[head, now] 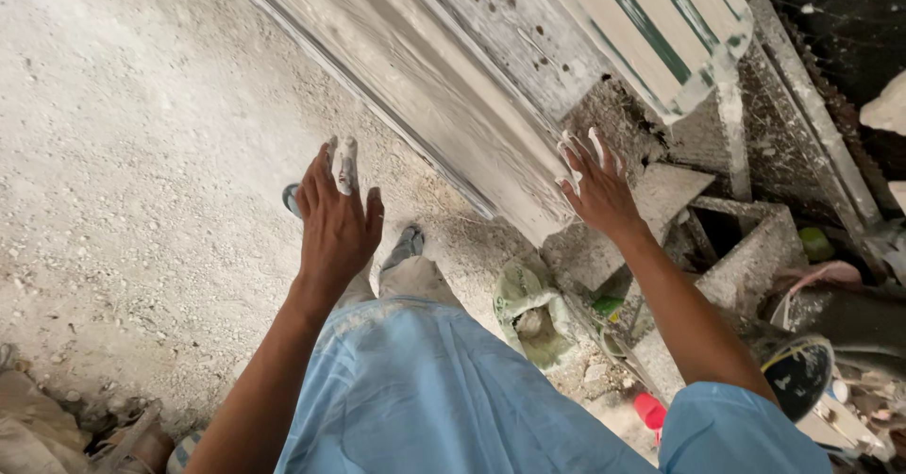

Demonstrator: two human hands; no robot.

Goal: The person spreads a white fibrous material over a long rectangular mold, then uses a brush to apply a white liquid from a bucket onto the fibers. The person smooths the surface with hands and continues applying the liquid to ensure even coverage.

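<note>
My left hand (336, 215) hangs in the air above the dusty concrete floor (142, 153), fingers spread, holding nothing; its fingertips are smeared with white plaster. My right hand (596, 186) is stretched forward with fingers apart, its white-coated fingertips touching or just short of the plaster-covered door frame (453, 97) that runs diagonally across the view. I wear a light blue shirt (425, 399), and my feet (408, 243) show below on the floor.
A green and white sack (528, 309) lies open by the frame's base. Broken concrete blocks (746, 248), rubble and a red object (649, 410) crowd the right side. A round dark pan (800, 372) sits at lower right. Debris lies at lower left.
</note>
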